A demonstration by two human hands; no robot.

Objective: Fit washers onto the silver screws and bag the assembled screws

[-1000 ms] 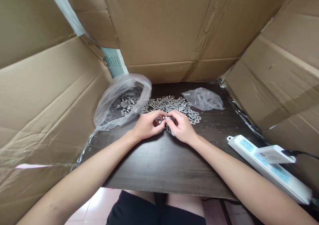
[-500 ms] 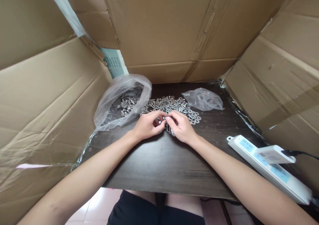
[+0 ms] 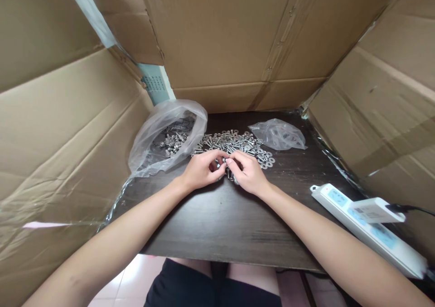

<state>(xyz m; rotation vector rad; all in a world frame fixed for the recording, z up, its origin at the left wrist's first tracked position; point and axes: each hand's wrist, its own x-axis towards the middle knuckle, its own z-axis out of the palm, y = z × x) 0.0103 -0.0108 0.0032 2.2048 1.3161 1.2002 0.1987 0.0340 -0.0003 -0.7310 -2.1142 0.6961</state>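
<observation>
Fingertip to fingertip, my left hand [image 3: 203, 169] and my right hand [image 3: 249, 173] meet at the near edge of a pile of loose bolts, nuts and washers [image 3: 234, 140]. Both are closed in a pinch on one small silvery metal fastener [image 3: 224, 160]. Fingers cover most of it, so its exact shape is hidden. A few bolts [image 3: 230, 175] lie on the table just below the fingertips. Flat washers [image 3: 267, 161] are spread on the right side of the pile, beyond my right hand.
An open clear plastic bag [image 3: 144, 155] with metal fasteners [image 3: 174, 143] inside stands at the left. A crumpled clear bag [image 3: 278, 135] lies behind on the right. A white power strip [image 3: 401, 248] with a plugged-in adapter [image 3: 377, 211] sits at the right. Cardboard walls [image 3: 220, 40] surround the dark table [image 3: 217, 225].
My hands keep the same pinch in the same place. The view has shifted very slightly; nothing else has visibly moved.
</observation>
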